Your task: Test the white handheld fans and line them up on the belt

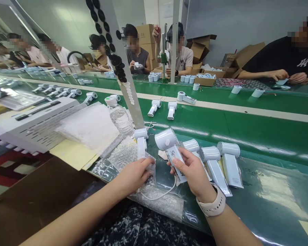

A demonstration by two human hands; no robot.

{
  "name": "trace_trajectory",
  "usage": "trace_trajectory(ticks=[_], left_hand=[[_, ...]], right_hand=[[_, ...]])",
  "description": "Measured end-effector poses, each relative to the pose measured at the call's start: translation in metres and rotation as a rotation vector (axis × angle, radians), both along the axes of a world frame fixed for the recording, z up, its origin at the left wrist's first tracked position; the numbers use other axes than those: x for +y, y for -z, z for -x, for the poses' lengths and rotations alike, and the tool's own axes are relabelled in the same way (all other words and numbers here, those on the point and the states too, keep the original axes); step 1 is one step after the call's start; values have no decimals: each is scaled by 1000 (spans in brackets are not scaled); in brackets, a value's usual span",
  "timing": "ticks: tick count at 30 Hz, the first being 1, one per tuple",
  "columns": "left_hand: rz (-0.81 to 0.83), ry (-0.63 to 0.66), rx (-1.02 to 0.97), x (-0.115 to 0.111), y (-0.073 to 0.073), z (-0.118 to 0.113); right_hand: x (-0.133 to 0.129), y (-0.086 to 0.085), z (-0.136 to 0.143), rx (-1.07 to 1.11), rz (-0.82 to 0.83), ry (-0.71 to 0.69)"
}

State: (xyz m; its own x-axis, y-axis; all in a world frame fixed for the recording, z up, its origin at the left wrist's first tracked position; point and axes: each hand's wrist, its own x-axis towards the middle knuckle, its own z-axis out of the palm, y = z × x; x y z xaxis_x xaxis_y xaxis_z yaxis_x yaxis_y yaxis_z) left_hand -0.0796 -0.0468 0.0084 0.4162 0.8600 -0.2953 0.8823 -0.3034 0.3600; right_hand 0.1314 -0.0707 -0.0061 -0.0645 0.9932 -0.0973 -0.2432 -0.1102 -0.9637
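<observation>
My right hand (192, 171) is closed round the handle of a pale white handheld fan (166, 139). Dark lettering shows on its handle, and its round head points up and left. A white cable (160, 197) loops below it. My left hand (136, 174) has curled fingers at the lower end of another white fan (141, 136), beside clear plastic; what the fingertips grip is hidden. Under and around that hand lies bubble wrap (166, 205). To the right of my right hand, several more fans rest in a row, among them one fan (229, 164) at the end.
A water bottle (120, 118) stands behind my left hand, near a slanted metal post (130, 99) with black and white discs. A slotted white box (41, 123) sits left. Beyond runs a green conveyor belt (220, 118) carrying fans. Several people work across it.
</observation>
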Motion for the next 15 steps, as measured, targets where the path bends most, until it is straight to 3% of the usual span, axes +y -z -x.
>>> trace_trajectory(ticks=[5, 9, 15], left_hand=[[8, -155, -207, 0, -1, -2], [2, -120, -258, 2, 6, 5], [73, -132, -486, 6, 15, 12]], right_hand=[[-1, 1, 0, -81, -26, -45], [-4, 0, -1, -203, -108, -152], [-7, -13, -6, -519, -293, -406]])
